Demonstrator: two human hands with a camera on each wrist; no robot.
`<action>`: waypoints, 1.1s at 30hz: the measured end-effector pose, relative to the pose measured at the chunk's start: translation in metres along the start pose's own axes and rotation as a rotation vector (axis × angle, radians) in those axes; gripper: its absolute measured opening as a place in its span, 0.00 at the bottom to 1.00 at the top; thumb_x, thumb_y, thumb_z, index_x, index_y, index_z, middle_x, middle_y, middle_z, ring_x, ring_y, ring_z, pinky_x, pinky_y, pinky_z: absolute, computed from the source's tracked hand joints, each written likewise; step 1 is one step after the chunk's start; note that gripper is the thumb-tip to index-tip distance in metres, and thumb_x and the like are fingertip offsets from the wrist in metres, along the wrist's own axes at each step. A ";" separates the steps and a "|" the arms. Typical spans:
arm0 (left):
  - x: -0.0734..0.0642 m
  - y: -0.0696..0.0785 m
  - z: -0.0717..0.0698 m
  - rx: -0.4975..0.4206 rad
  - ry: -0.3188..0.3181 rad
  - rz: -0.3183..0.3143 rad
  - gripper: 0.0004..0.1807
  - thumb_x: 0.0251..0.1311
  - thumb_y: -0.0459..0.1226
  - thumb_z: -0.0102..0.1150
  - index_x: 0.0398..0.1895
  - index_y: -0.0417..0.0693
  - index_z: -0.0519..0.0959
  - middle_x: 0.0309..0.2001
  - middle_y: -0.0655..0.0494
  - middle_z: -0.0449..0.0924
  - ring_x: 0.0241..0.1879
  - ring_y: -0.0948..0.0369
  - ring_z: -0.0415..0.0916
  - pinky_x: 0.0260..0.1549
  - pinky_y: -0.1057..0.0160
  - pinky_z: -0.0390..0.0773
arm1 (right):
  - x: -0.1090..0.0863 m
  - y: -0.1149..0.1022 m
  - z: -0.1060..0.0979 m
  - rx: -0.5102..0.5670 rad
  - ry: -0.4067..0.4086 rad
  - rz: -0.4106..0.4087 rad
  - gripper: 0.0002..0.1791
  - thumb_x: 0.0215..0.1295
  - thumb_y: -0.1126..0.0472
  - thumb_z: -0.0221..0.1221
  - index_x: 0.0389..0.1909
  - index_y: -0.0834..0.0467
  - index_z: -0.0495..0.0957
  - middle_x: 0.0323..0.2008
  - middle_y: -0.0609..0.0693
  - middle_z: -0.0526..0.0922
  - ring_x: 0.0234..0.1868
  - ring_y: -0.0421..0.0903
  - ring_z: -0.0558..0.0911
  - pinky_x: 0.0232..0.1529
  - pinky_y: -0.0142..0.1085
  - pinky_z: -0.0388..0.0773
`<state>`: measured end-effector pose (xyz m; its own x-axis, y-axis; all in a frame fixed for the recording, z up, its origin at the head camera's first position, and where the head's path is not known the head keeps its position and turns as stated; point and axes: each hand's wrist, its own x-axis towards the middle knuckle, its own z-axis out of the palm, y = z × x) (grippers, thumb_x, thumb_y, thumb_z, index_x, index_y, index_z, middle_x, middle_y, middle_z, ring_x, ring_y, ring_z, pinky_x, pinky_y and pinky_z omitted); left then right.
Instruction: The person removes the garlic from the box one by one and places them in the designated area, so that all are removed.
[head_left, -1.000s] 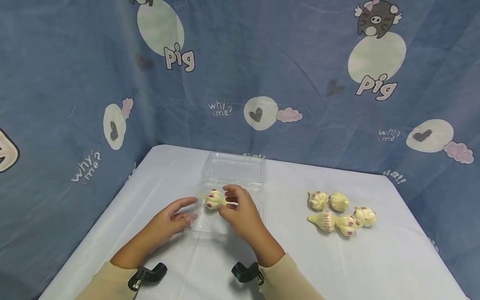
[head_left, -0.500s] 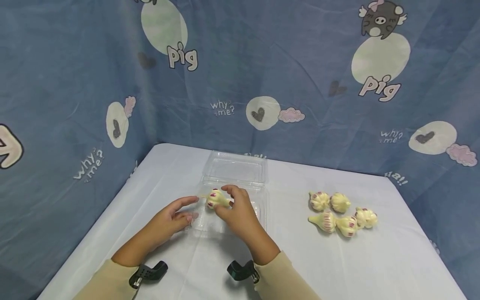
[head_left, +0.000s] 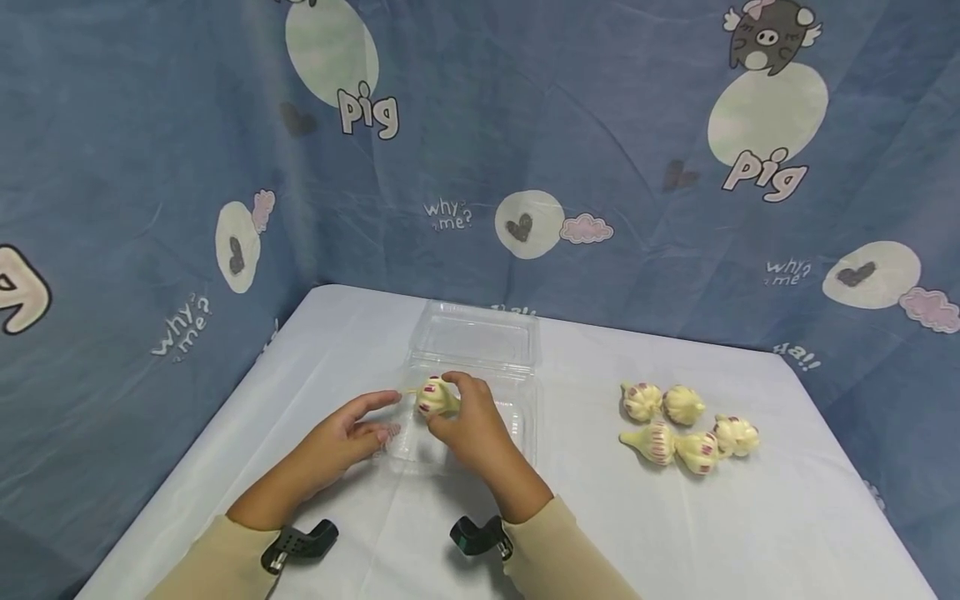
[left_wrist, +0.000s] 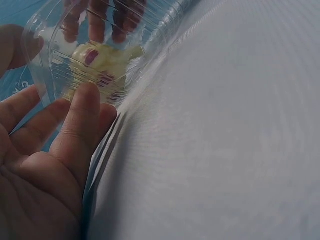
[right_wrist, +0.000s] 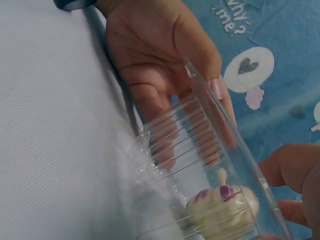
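In the head view, a cream garlic bulb [head_left: 433, 397] with purple patches lies in the near half of a clear plastic clamshell box [head_left: 412, 450]. My right hand [head_left: 478, 421] reaches over it from the right, thumb and fingers curled around the bulb. My left hand [head_left: 341, 437] is at the box's left side, fingers loosely extended. Through the clear wall, the left wrist view shows the bulb [left_wrist: 100, 67] with right-hand fingertips above it. Left fingers [left_wrist: 80, 120] touch the outside of that wall. The right wrist view shows the bulb [right_wrist: 222, 212] behind the ridged wall.
The box's clear lid [head_left: 476, 333] lies open toward the back. At right on the white tablecloth [head_left: 600, 525] lie several more garlic bulbs [head_left: 654, 442] in a loose cluster. A blue patterned curtain [head_left: 450, 125] hangs behind the table. Black wrist devices [head_left: 307, 542] sit at both cuffs.
My right hand has shifted slightly left, its thumb and fingers coming closer around the garlic bulb. My left hand stays at the box's side. The head view has shifted slightly.
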<state>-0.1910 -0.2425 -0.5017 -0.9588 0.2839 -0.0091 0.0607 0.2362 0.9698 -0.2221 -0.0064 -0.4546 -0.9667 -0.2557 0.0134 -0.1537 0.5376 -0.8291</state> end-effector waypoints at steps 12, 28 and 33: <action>0.001 -0.001 -0.005 -0.022 -0.021 0.036 0.32 0.76 0.36 0.59 0.79 0.46 0.62 0.81 0.41 0.55 0.71 0.41 0.70 0.53 0.68 0.80 | 0.008 0.002 0.004 -0.029 -0.073 -0.106 0.39 0.63 0.62 0.71 0.74 0.59 0.69 0.72 0.60 0.71 0.73 0.55 0.71 0.72 0.52 0.69; 0.002 -0.002 -0.003 -0.012 -0.019 0.030 0.33 0.74 0.36 0.61 0.79 0.45 0.63 0.81 0.40 0.56 0.70 0.44 0.72 0.52 0.68 0.81 | 0.007 0.007 0.006 -0.050 -0.100 -0.095 0.41 0.62 0.62 0.72 0.76 0.58 0.67 0.73 0.60 0.69 0.73 0.56 0.71 0.73 0.52 0.68; 0.003 -0.003 -0.001 -0.021 -0.024 0.044 0.33 0.74 0.36 0.61 0.79 0.44 0.63 0.81 0.39 0.56 0.67 0.54 0.76 0.52 0.68 0.81 | 0.006 0.009 0.005 -0.046 -0.096 -0.077 0.40 0.62 0.62 0.73 0.74 0.55 0.68 0.70 0.59 0.72 0.71 0.55 0.73 0.71 0.53 0.70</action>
<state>-0.1949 -0.2435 -0.5041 -0.9482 0.3163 0.0283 0.0968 0.2031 0.9744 -0.2286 -0.0073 -0.4648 -0.9281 -0.3719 0.0204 -0.2378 0.5494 -0.8010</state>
